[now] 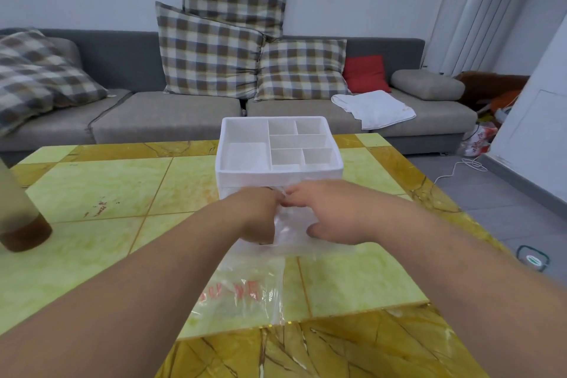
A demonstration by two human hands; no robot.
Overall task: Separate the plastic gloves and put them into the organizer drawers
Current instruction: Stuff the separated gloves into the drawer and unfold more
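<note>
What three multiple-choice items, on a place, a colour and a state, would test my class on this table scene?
1. Where does the bottle stand?
A) at the table's left edge
B) on the floor
C) on a chair

2. What colour is the small cushion beside the white towel?
A) blue
B) red
C) green

3. What are both hands doing?
A) resting flat
B) pinching the plastic gloves
C) lifting the bottle

Key: 1A, it stands at the table's left edge. 2B, it is plainly red. 3B, left hand and right hand meet on the clear plastic before the organizer.
</note>
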